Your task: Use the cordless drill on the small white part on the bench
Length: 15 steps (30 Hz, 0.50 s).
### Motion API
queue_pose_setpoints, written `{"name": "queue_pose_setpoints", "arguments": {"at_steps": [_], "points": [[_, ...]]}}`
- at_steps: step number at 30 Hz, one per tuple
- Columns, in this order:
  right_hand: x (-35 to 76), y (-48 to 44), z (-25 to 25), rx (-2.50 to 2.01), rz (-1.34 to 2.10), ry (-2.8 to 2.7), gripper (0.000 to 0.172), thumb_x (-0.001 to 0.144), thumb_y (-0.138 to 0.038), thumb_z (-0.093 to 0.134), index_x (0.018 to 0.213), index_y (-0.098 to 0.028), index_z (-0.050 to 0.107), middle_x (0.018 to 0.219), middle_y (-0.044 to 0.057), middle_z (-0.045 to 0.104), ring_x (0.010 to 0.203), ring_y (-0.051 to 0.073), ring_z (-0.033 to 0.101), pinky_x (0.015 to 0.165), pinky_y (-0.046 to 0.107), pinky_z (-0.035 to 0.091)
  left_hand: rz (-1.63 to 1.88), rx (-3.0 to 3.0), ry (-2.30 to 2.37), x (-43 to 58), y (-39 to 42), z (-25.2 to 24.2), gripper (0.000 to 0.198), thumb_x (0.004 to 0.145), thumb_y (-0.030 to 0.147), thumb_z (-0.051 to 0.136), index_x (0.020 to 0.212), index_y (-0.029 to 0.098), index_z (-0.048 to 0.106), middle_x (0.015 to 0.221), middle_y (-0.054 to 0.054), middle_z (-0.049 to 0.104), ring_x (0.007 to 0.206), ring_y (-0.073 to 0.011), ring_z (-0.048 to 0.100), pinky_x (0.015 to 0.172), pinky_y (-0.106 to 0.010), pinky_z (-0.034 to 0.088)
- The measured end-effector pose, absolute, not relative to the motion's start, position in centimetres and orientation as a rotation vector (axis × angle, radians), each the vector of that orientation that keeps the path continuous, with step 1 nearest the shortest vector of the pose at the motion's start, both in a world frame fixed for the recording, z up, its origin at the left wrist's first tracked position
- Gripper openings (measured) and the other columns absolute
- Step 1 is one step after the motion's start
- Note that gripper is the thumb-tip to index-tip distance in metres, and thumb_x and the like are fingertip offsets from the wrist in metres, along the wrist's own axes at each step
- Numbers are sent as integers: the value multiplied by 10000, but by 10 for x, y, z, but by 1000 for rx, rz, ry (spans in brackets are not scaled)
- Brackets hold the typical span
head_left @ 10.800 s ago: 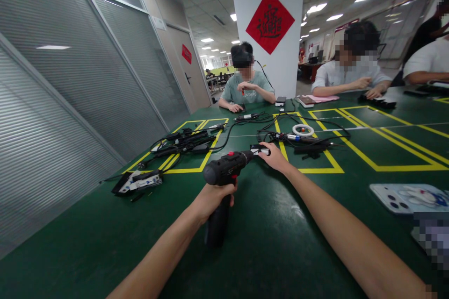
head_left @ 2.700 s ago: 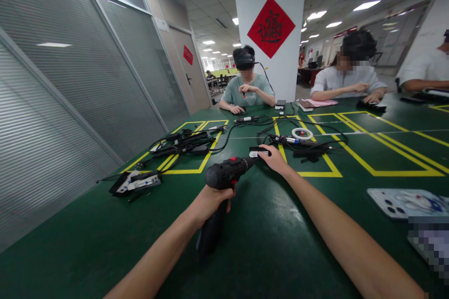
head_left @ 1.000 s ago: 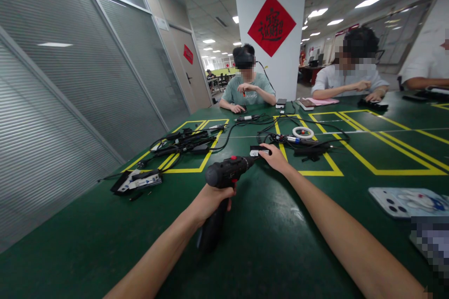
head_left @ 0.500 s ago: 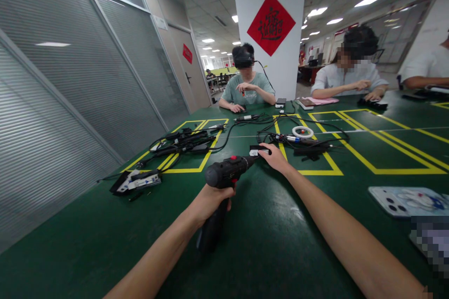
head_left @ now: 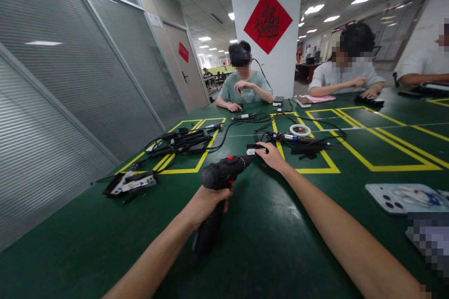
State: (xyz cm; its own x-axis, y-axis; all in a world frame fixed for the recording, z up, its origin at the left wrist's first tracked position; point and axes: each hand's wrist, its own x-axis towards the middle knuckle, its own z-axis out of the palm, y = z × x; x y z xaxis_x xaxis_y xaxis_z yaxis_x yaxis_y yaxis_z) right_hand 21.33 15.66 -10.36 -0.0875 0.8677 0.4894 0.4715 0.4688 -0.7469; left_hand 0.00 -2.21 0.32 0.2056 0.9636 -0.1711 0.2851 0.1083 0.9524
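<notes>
My left hand (head_left: 207, 198) is wrapped round the grip of a black cordless drill (head_left: 221, 178) with a red button on top. The drill's nose points away from me at a small black part with a white label (head_left: 255, 150) lying on the green table (head_left: 266, 238). My right hand (head_left: 272, 156) rests on that part, with the fingers closed over its near end.
Black cables and tools (head_left: 182, 142) lie in a yellow-taped box at the left. A white tape ring (head_left: 300, 129) and a pen-like tool (head_left: 293, 138) sit beyond the part. A phone (head_left: 403, 197) lies at the right. Three people sit at the far side.
Nothing has moved on the table; both hands keep their hold. The view has shifted slightly, so everything sits a little further left.
</notes>
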Motion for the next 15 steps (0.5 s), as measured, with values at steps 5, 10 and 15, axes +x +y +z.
{"name": "queue_pose_setpoints", "arguments": {"at_steps": [5,10,15], "points": [[213,156,-103,-1165,503,-1723,365,772,-379,530,1106,-243,585,1071,44,566,974,168,543,898,302,392,790,1390,1287,0,-22,4,185,661,247,529,807,137,553,728,-12,563,496,-107,494,511,-249,409],[214,155,-103,-1157,494,-1726,372,772,-384,530,1113,-244,580,1067,44,567,974,169,544,898,301,393,785,1392,1276,-1,-22,3,175,670,249,531,804,137,546,718,-12,563,495,-110,500,504,-244,400],[215,156,-104,-1158,484,-1737,380,779,-410,517,1117,-246,576,1078,45,564,984,171,540,899,304,392,781,1377,1277,-3,-21,2,157,683,245,530,798,141,546,665,1,546,500,-111,501,500,-235,393]]}}
